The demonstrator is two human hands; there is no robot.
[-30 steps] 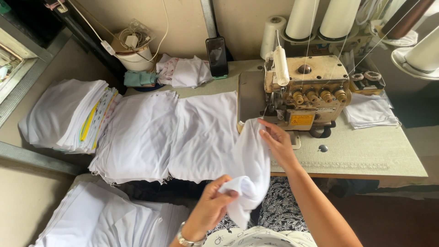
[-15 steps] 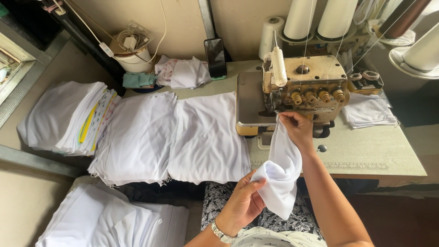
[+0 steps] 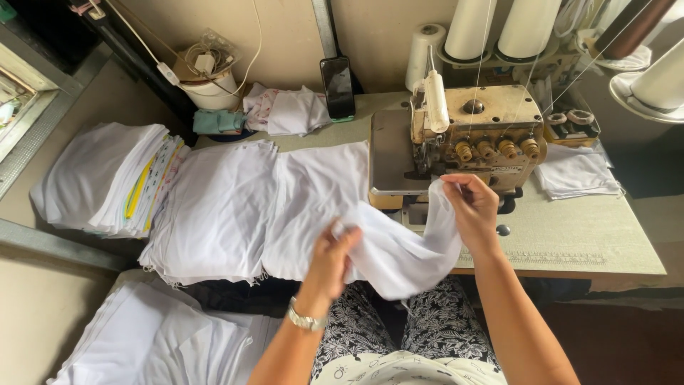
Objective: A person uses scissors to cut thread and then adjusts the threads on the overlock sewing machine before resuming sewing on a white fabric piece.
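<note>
Both hands are on one white cloth point(image 3: 402, 249), held between them in front of the serger point(image 3: 474, 135). Left hand point(image 3: 335, 257) is closed on the near end, fingers curled into the fabric, wristwatch point(image 3: 306, 321) visible. Right hand point(image 3: 474, 207) pinches the far end between thumb and fingertips, just in front of the machine bed, close to the needle area. The cloth sags in the middle, over the table point(image 3: 591, 235) edge and lap.

Step in hand, as I read it: bringing the cloth's edge to the presser foot. To do it well:
- take the sag out with the left hand so the edge lies flat and single, no fold hidden underneath
- keep the right pinch near the corner, edge aligned with the bed's front
- keep fingertips to the side of the foot, not in front of the knife
- hold the cloth clear of the white stacks point(image 3: 263, 207) on the left so it doesn't drag a piece along

Can't see the foot itself; the cloth and hand cover it. The thread cones point(image 3: 470, 28) behind look threaded, lines running down to the machine.
</note>
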